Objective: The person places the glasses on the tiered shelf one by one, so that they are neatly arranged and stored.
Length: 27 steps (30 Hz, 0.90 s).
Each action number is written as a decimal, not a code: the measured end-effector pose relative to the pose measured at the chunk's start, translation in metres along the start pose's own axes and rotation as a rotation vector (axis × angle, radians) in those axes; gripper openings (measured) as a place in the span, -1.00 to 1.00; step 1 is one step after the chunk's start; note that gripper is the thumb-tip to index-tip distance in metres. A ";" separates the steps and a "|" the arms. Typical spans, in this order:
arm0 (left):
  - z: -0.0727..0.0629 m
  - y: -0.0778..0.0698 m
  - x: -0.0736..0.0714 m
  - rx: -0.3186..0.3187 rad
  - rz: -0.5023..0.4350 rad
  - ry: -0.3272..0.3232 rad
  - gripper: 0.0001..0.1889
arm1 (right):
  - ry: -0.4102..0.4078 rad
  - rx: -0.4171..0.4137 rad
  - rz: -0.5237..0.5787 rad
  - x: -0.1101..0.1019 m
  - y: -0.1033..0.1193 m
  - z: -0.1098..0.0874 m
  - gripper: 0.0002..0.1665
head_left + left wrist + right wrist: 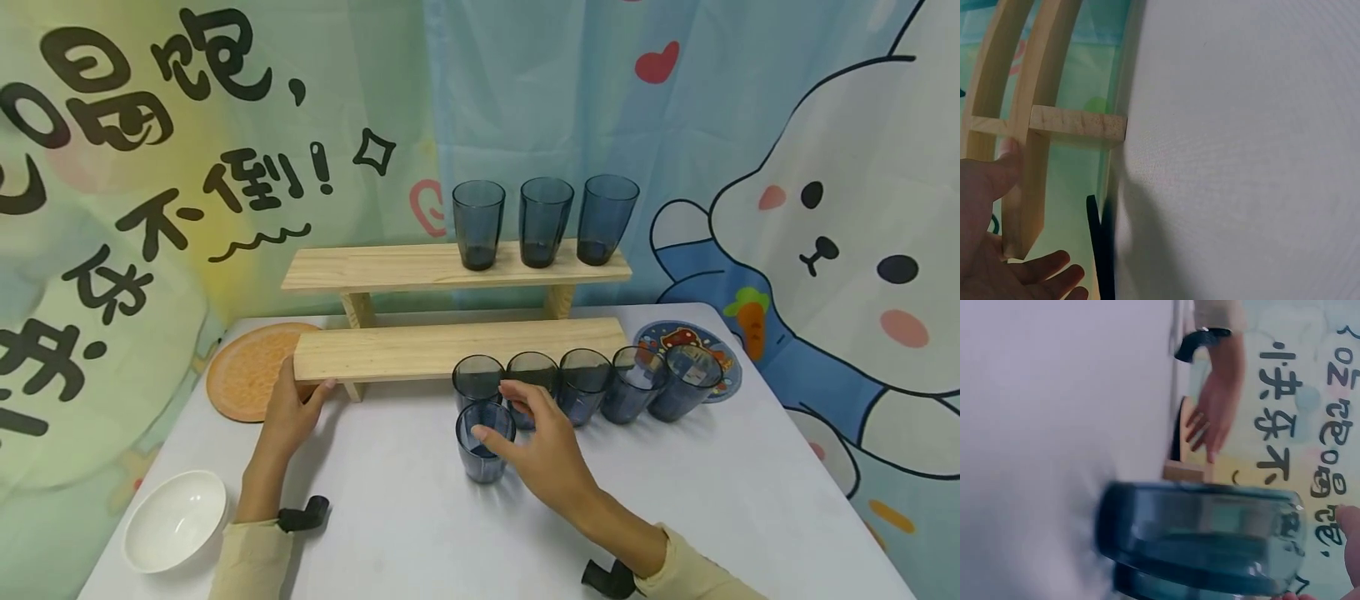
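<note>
A two-tier wooden shelf (420, 350) stands on the white table. My left hand (291, 407) holds the left end of its lower board, the thumb (1007, 165) on the board and the other fingers spread loosely past the end. A blue-tinted glass (480, 462) stands upright in front of the others. Above its rim hovers my right hand (551, 458), thumb and fingers apart; in the right wrist view the glass (1204, 537) sits between thumb and fingertips, not gripped. A row of several similar glasses (585, 392) stands along the lower board's front, partly hidden by my right hand.
Three blue-tinted glasses (536, 221) stand on the upper board's right half. A round orange mat (240, 375) lies behind my left hand, and a white bowl (176, 521) sits at the front left. A patterned blue plate (727, 379) lies behind the glasses at right.
</note>
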<state>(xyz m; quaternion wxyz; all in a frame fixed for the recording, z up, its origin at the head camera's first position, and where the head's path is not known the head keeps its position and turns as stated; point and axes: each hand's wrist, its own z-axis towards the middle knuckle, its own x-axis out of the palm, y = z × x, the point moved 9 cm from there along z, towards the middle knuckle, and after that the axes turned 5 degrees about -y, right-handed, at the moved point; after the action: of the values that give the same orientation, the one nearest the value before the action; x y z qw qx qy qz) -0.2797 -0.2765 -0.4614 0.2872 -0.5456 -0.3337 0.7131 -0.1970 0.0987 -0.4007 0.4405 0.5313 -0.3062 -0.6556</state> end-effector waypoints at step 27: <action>0.000 0.002 0.001 -0.002 0.008 -0.002 -0.15 | -0.027 0.052 -0.030 0.022 -0.033 -0.015 0.09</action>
<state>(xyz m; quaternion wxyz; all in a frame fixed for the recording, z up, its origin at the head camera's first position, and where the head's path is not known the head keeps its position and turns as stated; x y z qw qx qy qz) -0.2799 -0.2766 -0.4633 0.2833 -0.5464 -0.3325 0.7146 -0.1919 0.0942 -0.4421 0.4124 0.5381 -0.3209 -0.6614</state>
